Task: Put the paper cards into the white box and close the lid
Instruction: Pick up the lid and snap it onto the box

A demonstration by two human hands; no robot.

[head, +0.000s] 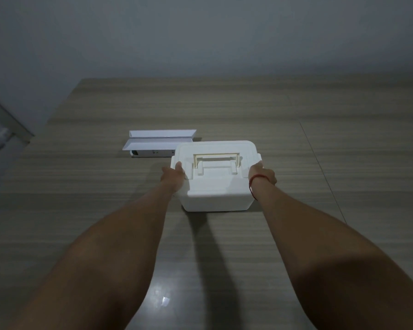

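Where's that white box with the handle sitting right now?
The white box sits on the wooden table at the centre of the head view, gripped between the left hand and right hand, just in front of the paper cards.

Bare forearms (no sleeves); thin red string bracelet (252, 186) on right wrist.

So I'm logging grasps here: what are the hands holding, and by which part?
The white box, lid on: left hand and right hand grip its two short ends, near the lid's rim.
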